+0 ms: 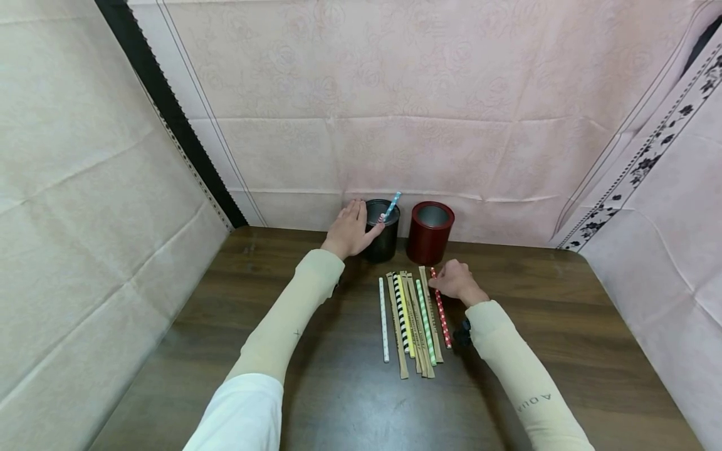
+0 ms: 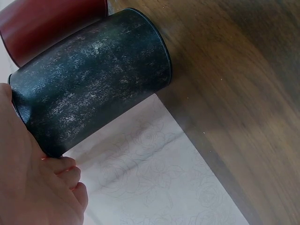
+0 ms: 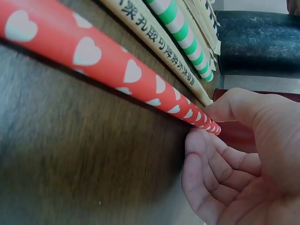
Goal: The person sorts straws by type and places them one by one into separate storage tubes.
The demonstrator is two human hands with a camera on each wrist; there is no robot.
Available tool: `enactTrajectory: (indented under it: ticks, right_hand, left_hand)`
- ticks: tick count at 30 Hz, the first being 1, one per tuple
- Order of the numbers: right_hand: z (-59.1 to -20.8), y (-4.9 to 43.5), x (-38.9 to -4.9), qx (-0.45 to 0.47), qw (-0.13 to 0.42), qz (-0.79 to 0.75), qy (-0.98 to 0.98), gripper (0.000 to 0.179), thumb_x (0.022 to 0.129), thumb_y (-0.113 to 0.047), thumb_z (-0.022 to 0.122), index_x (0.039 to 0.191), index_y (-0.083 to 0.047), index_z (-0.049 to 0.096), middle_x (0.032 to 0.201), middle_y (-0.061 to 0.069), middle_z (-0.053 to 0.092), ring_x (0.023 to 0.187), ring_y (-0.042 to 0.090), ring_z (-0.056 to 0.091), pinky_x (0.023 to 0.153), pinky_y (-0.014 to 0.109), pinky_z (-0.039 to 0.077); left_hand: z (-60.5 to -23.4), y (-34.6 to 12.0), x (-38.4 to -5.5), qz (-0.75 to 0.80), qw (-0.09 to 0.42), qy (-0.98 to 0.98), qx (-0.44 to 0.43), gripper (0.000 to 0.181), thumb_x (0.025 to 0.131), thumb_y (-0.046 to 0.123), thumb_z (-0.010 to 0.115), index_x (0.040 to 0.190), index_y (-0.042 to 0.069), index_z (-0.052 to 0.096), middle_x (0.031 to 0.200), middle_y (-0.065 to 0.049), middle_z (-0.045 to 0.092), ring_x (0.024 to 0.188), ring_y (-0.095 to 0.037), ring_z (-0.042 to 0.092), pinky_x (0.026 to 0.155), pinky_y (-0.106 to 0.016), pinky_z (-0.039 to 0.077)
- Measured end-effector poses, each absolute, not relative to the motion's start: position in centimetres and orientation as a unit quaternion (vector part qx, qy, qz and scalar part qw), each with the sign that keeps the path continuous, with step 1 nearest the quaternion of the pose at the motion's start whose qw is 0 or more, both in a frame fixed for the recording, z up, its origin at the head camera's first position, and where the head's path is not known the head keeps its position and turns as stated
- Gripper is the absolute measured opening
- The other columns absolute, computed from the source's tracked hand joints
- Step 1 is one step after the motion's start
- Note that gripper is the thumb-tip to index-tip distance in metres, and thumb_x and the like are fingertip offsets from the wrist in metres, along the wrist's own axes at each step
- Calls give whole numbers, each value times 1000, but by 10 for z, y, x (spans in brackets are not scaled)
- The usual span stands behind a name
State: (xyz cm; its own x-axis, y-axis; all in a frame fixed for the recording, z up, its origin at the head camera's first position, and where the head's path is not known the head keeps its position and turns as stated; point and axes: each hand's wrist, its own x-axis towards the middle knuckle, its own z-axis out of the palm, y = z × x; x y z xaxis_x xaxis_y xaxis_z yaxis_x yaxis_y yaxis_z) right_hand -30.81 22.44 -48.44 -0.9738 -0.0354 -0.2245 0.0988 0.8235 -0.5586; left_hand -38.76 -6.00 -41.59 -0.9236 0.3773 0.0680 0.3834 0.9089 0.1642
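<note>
The left hand (image 1: 351, 230) grips a black cup (image 1: 381, 247) at its rim, the thumb across the near side and the fingers at the left. A blue straw with a white pattern (image 1: 392, 205) stands tilted in that cup, with a red-and-white straw tip (image 1: 382, 218) beside it. With thumb and forefinger, the right hand (image 3: 243, 159) pinches the far end of a red paper straw with white hearts (image 3: 133, 72). This straw lies on the table at the right end of a row of straws. A dark red cup (image 1: 427, 241) stands right of the black one.
Left of the red straw lie a green-striped straw (image 1: 425, 322), several brown paper-wrapped straws (image 1: 397, 332), a yellow straw (image 1: 406, 316), a black-and-white striped straw (image 1: 401, 310) and a pale straw (image 1: 384, 319). Cloth-covered walls (image 1: 423, 94) border the wooden table (image 1: 350, 401) behind the cups and at both sides.
</note>
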Motion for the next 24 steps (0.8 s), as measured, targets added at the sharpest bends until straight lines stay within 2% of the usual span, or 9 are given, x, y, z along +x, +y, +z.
enactTrajectory:
  ticks: [7,10,15,22,24]
  right_hand:
    - [-480,230,-307,1,103,-296,950,49,100,-30,70,55,-16,56,53,-2,52,56,17,47,57,32,41]
    - [-476,232,-306,-6,93,-294,951,46,99,-29,70,57,-14,60,55,-2,52,57,17,47,57,32,40]
    - [-468,234,-304,-18,77,-288,954,35,99,-29,71,70,-9,71,65,0,62,66,19,54,60,32,43]
    - [-448,238,-302,-51,42,-287,956,38,98,-25,68,63,-9,67,57,-3,57,60,18,50,58,32,41]
    - [-439,238,-302,-57,29,-287,956,32,97,-25,68,70,-8,71,63,-2,62,66,20,54,63,34,46]
  left_hand:
    - [-413,-61,-386,-84,20,-977,-195,93,108,69,22,168,-1,11,178,-18,13,167,-30,9,136,-41,14]
    - [-412,-61,-386,-86,21,-977,-195,93,108,69,23,168,-1,11,178,-18,12,167,-30,9,136,-41,14]
    - [-417,-61,-387,-84,24,-977,-193,93,108,69,23,168,-1,12,178,-18,13,167,-30,10,136,-42,15]
    - [-419,-60,-388,-83,26,-977,-193,93,108,69,24,168,-1,13,178,-18,14,167,-30,11,136,-42,15]
    - [-418,-59,-388,-84,27,-977,-194,93,108,69,24,168,-1,13,178,-18,14,167,-30,11,136,-42,15]
